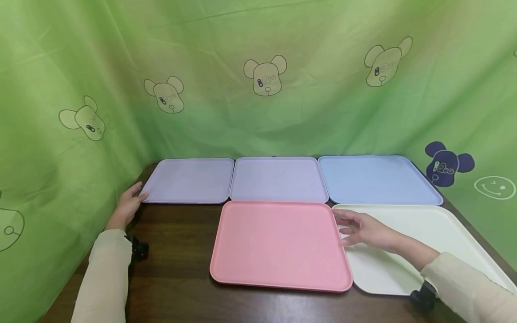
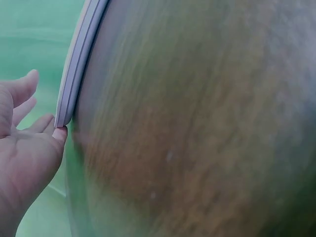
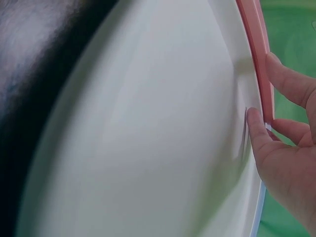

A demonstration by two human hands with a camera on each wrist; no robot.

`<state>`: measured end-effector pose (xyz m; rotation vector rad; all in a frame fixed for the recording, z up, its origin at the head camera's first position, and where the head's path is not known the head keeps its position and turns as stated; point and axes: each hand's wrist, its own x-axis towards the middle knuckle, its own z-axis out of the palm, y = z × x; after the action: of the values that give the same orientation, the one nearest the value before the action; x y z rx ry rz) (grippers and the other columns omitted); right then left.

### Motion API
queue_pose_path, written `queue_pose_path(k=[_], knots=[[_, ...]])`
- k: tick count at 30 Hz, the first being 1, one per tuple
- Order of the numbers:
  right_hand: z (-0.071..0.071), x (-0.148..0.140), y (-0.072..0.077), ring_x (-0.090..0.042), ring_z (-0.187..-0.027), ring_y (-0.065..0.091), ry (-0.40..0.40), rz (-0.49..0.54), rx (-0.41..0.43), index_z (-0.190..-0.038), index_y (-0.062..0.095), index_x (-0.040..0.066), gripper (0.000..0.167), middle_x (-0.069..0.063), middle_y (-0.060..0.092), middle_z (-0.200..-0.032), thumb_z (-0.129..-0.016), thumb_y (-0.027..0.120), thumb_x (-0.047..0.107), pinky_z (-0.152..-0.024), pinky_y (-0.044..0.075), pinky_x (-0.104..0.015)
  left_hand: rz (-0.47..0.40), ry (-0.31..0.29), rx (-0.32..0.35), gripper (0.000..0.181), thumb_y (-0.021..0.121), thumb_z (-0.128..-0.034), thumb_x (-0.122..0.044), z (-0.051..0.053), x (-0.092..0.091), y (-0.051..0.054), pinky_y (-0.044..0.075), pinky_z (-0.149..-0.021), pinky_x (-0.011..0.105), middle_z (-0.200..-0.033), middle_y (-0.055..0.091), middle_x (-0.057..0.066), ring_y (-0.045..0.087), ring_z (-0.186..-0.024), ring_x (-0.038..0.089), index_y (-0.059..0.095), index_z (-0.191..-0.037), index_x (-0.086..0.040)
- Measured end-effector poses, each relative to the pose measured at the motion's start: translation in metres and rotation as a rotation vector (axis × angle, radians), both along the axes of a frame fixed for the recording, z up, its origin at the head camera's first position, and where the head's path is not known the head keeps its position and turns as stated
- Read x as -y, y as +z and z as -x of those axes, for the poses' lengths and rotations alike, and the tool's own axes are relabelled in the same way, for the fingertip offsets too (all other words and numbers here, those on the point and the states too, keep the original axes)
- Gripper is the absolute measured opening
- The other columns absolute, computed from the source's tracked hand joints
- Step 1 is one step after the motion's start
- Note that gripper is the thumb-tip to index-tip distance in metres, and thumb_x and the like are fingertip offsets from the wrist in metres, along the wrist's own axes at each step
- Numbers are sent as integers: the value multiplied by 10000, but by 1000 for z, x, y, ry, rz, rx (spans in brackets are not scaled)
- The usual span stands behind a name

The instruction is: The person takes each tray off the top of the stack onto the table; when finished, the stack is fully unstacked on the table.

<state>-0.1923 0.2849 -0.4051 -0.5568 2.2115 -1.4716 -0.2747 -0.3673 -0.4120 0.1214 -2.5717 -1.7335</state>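
Note:
My left hand (image 1: 128,204) rests at the near left corner of the left lavender tray (image 1: 189,180), fingertips touching its edge. In the left wrist view that tray's rim (image 2: 81,64) meets the fingertips. My right hand (image 1: 365,230) reaches over the white tray (image 1: 420,233), its fingers loosely spread at the right edge of the pink tray (image 1: 280,244). The right wrist view shows one fingertip against the pink rim (image 3: 259,54) and another on the white tray's rim. A second lavender tray (image 1: 279,179) and a blue tray (image 1: 377,179) complete the back row.
The trays lie side by side on a dark wooden table (image 1: 173,260), the pink one in front of the middle lavender one. A green curtain (image 1: 218,89) with mouse-head prints hangs behind the table and along its sides. Dark wrist cameras sit on both wrists.

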Motion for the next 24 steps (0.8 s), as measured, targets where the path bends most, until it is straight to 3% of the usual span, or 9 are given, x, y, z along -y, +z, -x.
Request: queue_pose_path(k=[7,15,24], knots=[[1,1,-1,-575,-1242,380,4,-2,-3,-1457,178,-171,909,-416,243,-1446,-795,765,33,-904,498,-349,17,14,-12,637,457,-1013,-36,-1,-1,3,114,-1140,486,-1570,67,268,52,-1435,401,78,-1511,82],[0,2,0,-568,-1237,392,7,-5,-12,-1456,180,-173,903,-415,246,-1444,-800,763,40,-902,499,-353,40,48,-75,606,510,-1000,-57,-5,-10,12,165,-1132,489,-1561,192,223,143,-1432,377,205,-1513,49],[0,1,1,-572,-1232,395,-1,-20,-28,-1452,191,-175,912,-417,247,-1442,-788,774,49,-914,491,-343,67,-34,-112,569,521,-992,-46,-17,-31,22,269,-1097,494,-1509,307,260,262,-1394,397,271,-1490,67]])
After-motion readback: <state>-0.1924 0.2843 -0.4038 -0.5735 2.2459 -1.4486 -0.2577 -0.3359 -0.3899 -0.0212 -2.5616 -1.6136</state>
